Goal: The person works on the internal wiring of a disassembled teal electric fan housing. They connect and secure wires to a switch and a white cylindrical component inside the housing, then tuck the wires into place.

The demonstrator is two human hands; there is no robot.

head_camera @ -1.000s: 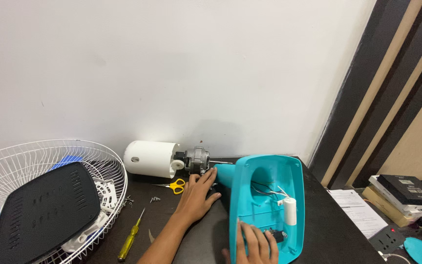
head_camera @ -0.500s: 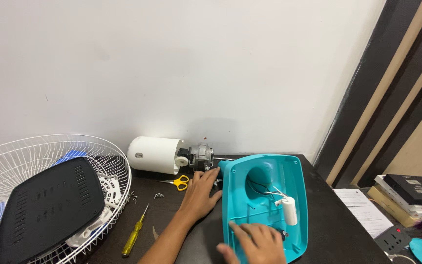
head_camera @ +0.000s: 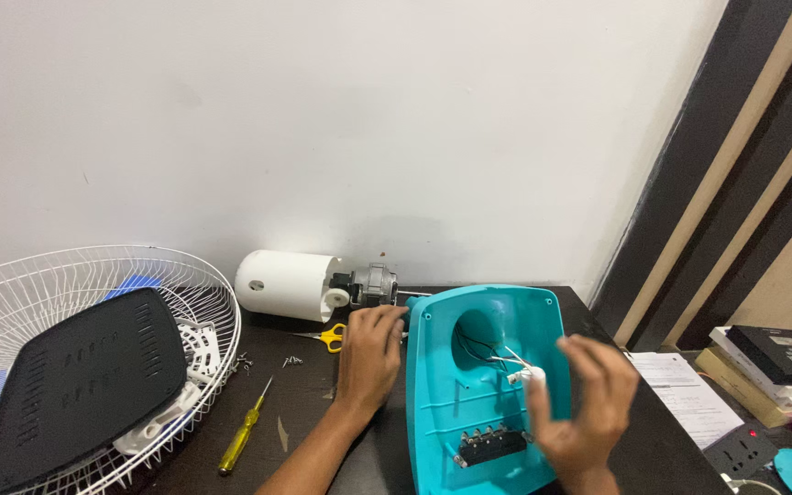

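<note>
Fan grille [head_camera: 11, 302] at lower left holds a panel [head_camera: 84, 385]; screwdriver [head_camera: 245, 440] right of it, fan base shell [head_camera: 442, 403] centre, books [head_camera: 772, 357] lower right

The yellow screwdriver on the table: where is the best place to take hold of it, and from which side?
Grip the yellow screwdriver by its thick yellow handle, likely coming from above. It lies flat on the dark table with the thin metal tip pointing up toward the wall, and open space around the handle leaves room for fingers.

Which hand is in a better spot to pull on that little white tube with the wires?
Probably the right hand: its fingers are already at the white cylinder inside the teal base. The left hand is pressed against the base's outer edge, likely steadying it.
</note>
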